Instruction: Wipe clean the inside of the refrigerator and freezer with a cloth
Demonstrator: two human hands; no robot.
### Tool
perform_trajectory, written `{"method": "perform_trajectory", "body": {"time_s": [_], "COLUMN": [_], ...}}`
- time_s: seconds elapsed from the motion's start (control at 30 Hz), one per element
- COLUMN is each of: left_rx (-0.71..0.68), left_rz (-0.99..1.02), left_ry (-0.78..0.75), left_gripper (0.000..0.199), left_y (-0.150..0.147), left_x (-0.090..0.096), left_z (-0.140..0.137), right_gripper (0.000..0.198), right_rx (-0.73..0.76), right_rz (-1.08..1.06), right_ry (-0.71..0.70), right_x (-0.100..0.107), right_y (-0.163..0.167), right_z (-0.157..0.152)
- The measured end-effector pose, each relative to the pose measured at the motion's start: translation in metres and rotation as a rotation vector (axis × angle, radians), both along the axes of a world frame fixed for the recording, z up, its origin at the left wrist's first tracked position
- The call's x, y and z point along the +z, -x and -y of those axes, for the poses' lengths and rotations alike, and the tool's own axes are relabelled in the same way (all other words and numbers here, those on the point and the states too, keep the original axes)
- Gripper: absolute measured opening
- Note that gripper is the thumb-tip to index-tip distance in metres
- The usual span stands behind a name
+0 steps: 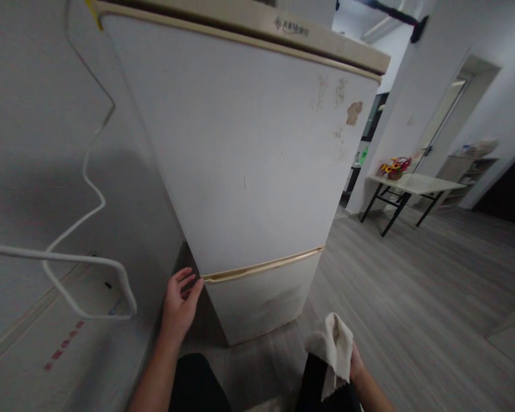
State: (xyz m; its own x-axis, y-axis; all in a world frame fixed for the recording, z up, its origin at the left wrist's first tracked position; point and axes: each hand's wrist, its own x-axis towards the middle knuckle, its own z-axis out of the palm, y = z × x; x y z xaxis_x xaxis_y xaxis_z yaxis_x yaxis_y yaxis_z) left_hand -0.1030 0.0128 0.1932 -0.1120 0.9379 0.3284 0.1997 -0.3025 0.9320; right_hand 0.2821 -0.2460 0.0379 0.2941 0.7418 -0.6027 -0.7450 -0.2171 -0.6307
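A tall white refrigerator [249, 149] with two doors stands in front of me, its upper door marked by brown stains at the right. My left hand [181, 300] is at the left end of the tan strip [261, 267] between the doors. Its thumb touches or nearly touches the corner there, and the fingers are spread apart beside the fridge. Low on the right, above my knee, my right hand [356, 360] grips a cream cloth [339, 346] that hangs down in folds. The cloth covers most of that hand's fingers. Both doors are closed.
A white cord [86, 166] hangs along the left wall, near a white metal rod [124, 280]. Behind on the right, a folding table [420, 183] bears a flower basket [395, 167], with a shelf unit [467, 171] beyond. Grey wood-look floor [412, 286] spreads at the right.
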Motion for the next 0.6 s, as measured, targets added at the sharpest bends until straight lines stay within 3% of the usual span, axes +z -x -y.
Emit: {"method": "perform_trajectory", "body": {"time_s": [0.1, 0.17, 0.2, 0.27, 0.33, 0.4, 0.47, 0.53, 0.6], "left_rx": [0.093, 0.118, 0.027, -0.337, -0.700, -0.863, -0.790, -0.705, -0.629], "left_rz": [-0.044, -0.091, -0.124, -0.236, -0.340, -0.374, -0.284, -0.172, -0.130], "left_ry": [-0.055, -0.139, -0.177, -0.106, 0.043, 0.185, 0.238, 0.288, 0.364], "left_gripper": [0.074, 0.074, 0.066, 0.051, 0.074, 0.097, 0.077, 0.063, 0.050], "left_y": [-0.011, -0.032, -0.046, -0.075, -0.101, -0.117, -0.117, -0.103, -0.077], "left_x": [0.012, 0.009, 0.004, -0.012, -0.036, -0.063, -0.089, -0.108, -0.117], "left_z": [-0.004, 0.016, 0.033, 0.072, 0.110, 0.137, 0.148, 0.145, 0.136], "right_gripper": [0.036, 0.035, 0.035, 0.038, 0.044, 0.047, 0.040, 0.031, 0.026], "right_rx": [-0.012, 0.000, 0.024, 0.078, 0.141, 0.240, 0.453, 0.830, 1.231], "right_rz": [-0.161, -0.144, -0.103, 0.016, 0.142, 0.274, 0.484, 0.762, 1.060], "right_ry": [0.033, 0.071, 0.081, 0.047, -0.067, -0.179, -0.284, -0.392, -0.507], "right_x": [-0.016, -0.013, -0.007, 0.010, 0.030, 0.048, 0.065, 0.092, 0.141], "right_y": [0.006, 0.023, 0.034, 0.059, 0.086, 0.107, 0.119, 0.118, 0.103], "right_z": [0.019, 0.017, 0.011, -0.005, -0.024, -0.043, -0.061, -0.078, -0.099]}}
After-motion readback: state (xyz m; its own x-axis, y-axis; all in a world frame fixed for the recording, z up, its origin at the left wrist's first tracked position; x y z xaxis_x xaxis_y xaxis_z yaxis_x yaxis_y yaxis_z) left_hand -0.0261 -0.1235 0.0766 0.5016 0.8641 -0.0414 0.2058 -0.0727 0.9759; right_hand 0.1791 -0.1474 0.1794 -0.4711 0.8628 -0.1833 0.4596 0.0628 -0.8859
